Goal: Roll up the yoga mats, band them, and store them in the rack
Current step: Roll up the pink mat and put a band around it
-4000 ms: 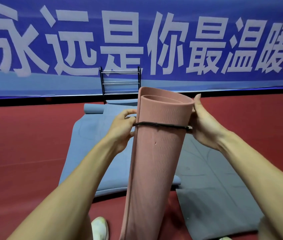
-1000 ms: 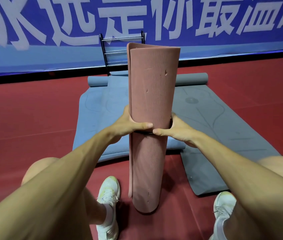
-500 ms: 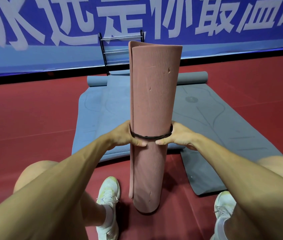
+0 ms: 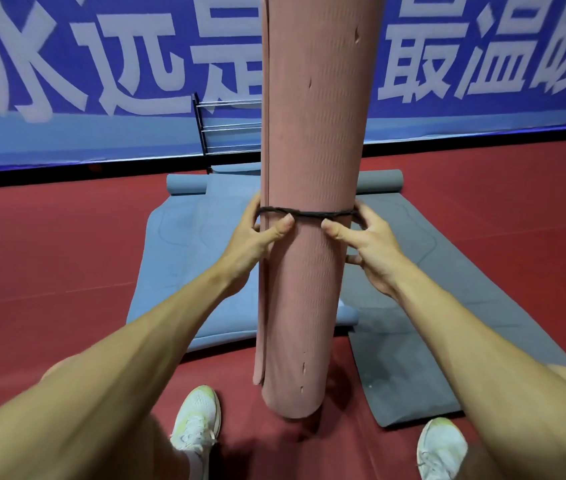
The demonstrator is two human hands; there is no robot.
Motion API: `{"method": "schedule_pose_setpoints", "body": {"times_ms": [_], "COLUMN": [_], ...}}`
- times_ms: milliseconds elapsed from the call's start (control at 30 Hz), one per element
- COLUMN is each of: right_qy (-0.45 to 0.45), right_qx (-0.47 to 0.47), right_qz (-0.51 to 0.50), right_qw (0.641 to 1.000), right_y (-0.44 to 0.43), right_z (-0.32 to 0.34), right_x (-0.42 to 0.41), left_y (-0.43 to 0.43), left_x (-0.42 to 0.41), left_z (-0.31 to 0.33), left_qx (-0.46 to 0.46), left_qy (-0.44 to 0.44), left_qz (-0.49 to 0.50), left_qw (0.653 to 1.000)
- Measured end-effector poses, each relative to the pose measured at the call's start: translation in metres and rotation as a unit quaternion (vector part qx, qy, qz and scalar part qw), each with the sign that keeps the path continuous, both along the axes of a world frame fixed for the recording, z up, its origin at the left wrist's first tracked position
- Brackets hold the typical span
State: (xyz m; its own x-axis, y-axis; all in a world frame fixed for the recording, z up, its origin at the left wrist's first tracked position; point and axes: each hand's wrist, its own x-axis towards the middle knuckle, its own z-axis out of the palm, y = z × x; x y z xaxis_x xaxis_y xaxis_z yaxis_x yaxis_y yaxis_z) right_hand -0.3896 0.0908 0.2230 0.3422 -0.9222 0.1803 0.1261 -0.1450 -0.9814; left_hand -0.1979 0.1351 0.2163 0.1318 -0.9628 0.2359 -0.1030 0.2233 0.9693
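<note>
The rolled pink ribbed yoga mat (image 4: 312, 150) stands on end, its long axis vertical. Its lower end sits on the dark red sports floor (image 4: 49, 237) between the person's two feet and its top runs out of the upper edge of the view. The loose outer edge of the roll shows as a straight seam down its left side. A thin dark elastic band (image 4: 312, 213) circles the roll about halfway up the part in view, lying nearly level.

The left hand (image 4: 257, 237) grips the roll from the left, thumb (image 4: 283, 226) laid across the front just under the band, fingers wrapped behind out of sight. The right hand (image 4: 364, 244) mirrors it from the right, thumb (image 4: 335, 232) pressed to the front below the band, its upper fingers curled around the band at the roll's right edge.

Behind the roll two mats lie flat, running away from the person. A blue-grey mat (image 4: 184, 244) lies to the left and a dark grey mat (image 4: 413, 341) to the right, each with its far end curled into a small roll. Their near edges stop just beyond the pink roll's base.

White trainers (image 4: 198, 420) flank that base. Bare red floor stretches wide to either side. A black metal rack with silver bars (image 4: 229, 128) stands past the mats, half hidden by the roll, against a blue banner with white lettering (image 4: 101, 64).
</note>
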Motion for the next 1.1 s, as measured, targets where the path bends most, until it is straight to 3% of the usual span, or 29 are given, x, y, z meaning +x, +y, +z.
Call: {"method": "schedule_pose_setpoints", "body": {"times_ms": [200, 400, 633, 733, 933, 1100], "right_qy": [-0.125, -0.247, -0.027, 0.027, -0.003, -0.058], "right_qx": [-0.003, 0.034, 0.041, 0.043, 0.045, -0.001], "right_qz": [-0.034, -0.035, -0.055, -0.025, 0.032, 0.010], "right_qw": [0.992, 0.968, 0.997, 0.998, 0.998, 0.998], "right_y": [-0.016, -0.023, -0.027, -0.025, 0.006, 0.014], "right_z": [0.011, 0.017, 0.023, 0.029, 0.049, 0.085], "right_x": [-0.008, 0.004, 0.048, 0.078, 0.117, 0.103], "left_y": [-0.024, -0.038, -0.031, -0.018, 0.017, 0.030], "left_x": [-0.015, -0.024, 0.014, 0.043, 0.080, 0.065], "left_z": [0.038, 0.071, 0.084, 0.082, 0.099, 0.102], "left_qx": [-0.013, -0.085, -0.060, -0.023, -0.030, -0.046], "left_qy": [-0.128, -0.233, -0.326, -0.353, -0.299, -0.247], "left_qz": [-0.066, 0.026, 0.139, 0.193, 0.232, 0.167], "left_qw": [0.989, 0.968, 0.933, 0.915, 0.925, 0.953]}}
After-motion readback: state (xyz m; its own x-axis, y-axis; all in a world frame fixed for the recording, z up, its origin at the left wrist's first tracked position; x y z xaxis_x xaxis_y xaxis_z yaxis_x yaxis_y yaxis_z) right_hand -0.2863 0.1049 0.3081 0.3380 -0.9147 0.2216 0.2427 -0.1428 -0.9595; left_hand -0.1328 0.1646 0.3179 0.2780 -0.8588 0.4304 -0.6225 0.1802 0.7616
